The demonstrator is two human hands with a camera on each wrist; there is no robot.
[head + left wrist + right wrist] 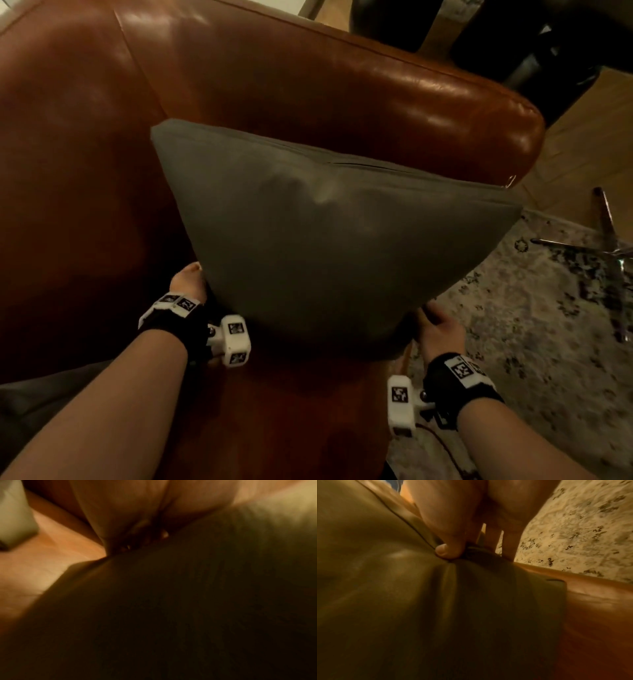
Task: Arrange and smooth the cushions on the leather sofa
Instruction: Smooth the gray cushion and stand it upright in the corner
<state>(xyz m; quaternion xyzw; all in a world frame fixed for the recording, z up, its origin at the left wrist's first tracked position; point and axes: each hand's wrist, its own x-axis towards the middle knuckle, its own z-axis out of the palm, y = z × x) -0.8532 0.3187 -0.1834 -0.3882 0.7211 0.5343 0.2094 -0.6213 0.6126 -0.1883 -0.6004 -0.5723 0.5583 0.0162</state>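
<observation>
A grey cushion stands tilted on the seat of the brown leather sofa, its top edge leaning toward the backrest and right armrest. My left hand grips its lower left edge; in the left wrist view the fingers dig into the dark fabric. My right hand holds the lower right corner. In the right wrist view the thumb presses the creased fabric against the fingers behind it. The cushion's underside is hidden.
A patterned pale rug lies right of the sofa, with chrome legs on it. Dark furniture stands behind the backrest. A grey shape lies at the seat's near left. A blurred pale block shows beside the leather.
</observation>
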